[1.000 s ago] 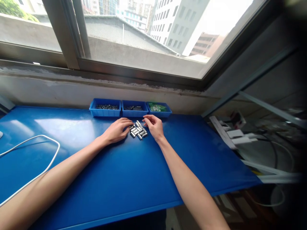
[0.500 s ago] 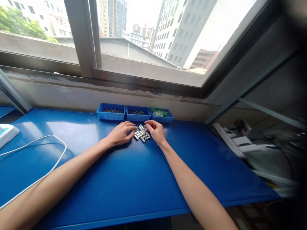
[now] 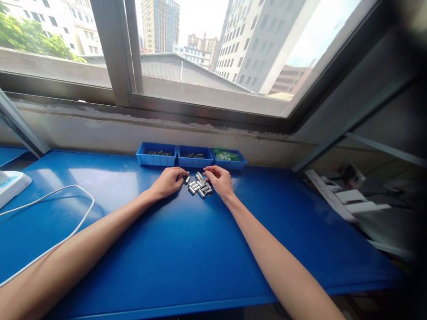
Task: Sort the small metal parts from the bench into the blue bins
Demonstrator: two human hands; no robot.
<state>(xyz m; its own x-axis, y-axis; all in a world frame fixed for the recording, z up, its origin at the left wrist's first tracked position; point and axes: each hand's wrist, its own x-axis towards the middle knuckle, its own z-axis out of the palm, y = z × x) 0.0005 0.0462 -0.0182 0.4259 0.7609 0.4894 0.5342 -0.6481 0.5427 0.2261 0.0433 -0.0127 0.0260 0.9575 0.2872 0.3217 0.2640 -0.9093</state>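
Note:
Short shiny metal cylinders (image 3: 201,186) lie in a loose pile on the blue tabletop, between my two hands. At the pile's left edge my left hand (image 3: 171,181) is closed, thumb and index finger pinching a small metal cylinder (image 3: 187,179) slightly apart from the others. My right hand (image 3: 220,182) is at the upper right of the pile, fingers curled and thumb close to the index fingertip. What, if anything, sits between those fingertips is too small to make out.
Behind the pile stand three blue bins: one with small dark parts (image 3: 156,160), one with longer dark pieces (image 3: 195,162), one with a green bag (image 3: 228,155). A white cable (image 3: 87,209) crosses my left forearm near a white power strip (image 3: 15,186). A window is behind.
My left hand has drawn slightly left, and a cylinder at its fingertips now shows apart from the pile. My right hand stays by the pile. The whole view has shifted a little.

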